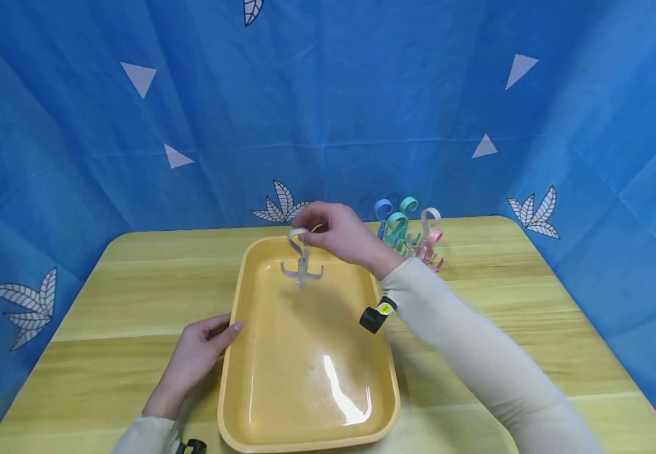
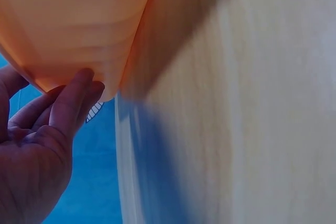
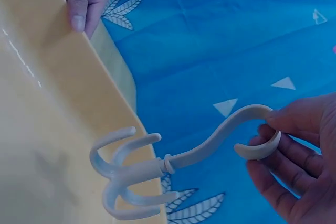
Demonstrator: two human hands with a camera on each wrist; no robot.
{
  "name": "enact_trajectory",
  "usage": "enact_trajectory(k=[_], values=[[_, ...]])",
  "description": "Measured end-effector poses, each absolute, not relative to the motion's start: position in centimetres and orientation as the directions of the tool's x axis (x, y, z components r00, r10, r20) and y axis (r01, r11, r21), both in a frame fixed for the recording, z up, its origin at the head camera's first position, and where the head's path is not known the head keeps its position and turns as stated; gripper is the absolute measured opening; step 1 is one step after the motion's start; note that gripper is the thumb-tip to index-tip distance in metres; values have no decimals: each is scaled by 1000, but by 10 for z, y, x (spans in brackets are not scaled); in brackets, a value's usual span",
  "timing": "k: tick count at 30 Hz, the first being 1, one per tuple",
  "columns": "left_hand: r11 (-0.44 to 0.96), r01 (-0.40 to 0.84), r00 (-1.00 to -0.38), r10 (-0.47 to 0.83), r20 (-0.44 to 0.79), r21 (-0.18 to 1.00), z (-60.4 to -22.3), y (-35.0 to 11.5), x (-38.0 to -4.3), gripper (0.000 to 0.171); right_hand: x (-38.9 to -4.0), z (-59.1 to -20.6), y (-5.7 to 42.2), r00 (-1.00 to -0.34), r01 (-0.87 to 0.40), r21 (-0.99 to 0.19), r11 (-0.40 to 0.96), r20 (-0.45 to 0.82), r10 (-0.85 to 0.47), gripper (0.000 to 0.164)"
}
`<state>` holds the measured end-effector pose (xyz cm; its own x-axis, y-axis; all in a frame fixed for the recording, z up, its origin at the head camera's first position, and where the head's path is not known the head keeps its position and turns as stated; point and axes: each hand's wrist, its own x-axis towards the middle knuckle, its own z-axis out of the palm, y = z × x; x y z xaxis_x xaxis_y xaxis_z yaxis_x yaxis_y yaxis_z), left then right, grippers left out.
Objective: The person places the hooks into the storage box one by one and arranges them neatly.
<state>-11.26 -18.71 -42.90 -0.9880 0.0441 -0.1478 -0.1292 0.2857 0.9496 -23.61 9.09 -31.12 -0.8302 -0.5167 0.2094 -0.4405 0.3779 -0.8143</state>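
Observation:
A white multi-prong hook hanger (image 1: 302,268) hangs upright over the far part of a yellow tray (image 1: 224,378). My right hand (image 1: 339,233) pinches it by its curved top, with the prongs pointing down and apart from the tray floor. In the right wrist view the whole hanger (image 3: 139,171) shows, its curl between thumb and fingers. At the tray's left side, my left hand (image 1: 200,350) grips the rim, thumb on top. The left wrist view shows that hand's fingers (image 2: 73,98) against the tray's outer wall (image 2: 79,35).
Behind the tray's right side stands a cluster of similar hooks: a blue one (image 1: 383,207), green ones (image 1: 398,230), a whitish one (image 1: 431,215) and pink ones (image 1: 434,238). A wooden table (image 1: 129,296) lies beneath, with a blue curtain (image 1: 328,113) around it.

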Motion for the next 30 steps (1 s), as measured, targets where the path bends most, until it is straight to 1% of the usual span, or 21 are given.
enact_trajectory(k=[4,11,19,23,26,30], values=[[296,-135,-987,40,-154,946,-430,-188,-113,44,-241,-318,80,-821,-429,-823,372,184,-540,17],[337,-131,-986,59,-159,932,-431,-191,-114,48,-247,-334,66,-793,-458,-797,394,166,-587,15],[351,-100,-985,97,-142,931,-434,-192,-114,48,-249,-350,58,-806,-423,-785,452,99,-583,15],[400,-60,-987,113,-115,915,-434,-192,-115,48,-253,-355,56,-805,-428,-771,472,88,-586,16],[436,-34,-987,129,-99,899,-434,-192,-116,48,-255,-358,55,-804,-437,-766,471,98,-587,19],[451,-23,-987,133,-93,892,-434,-193,-116,50,-258,-360,56,-798,-449,-767,458,114,-591,27]])
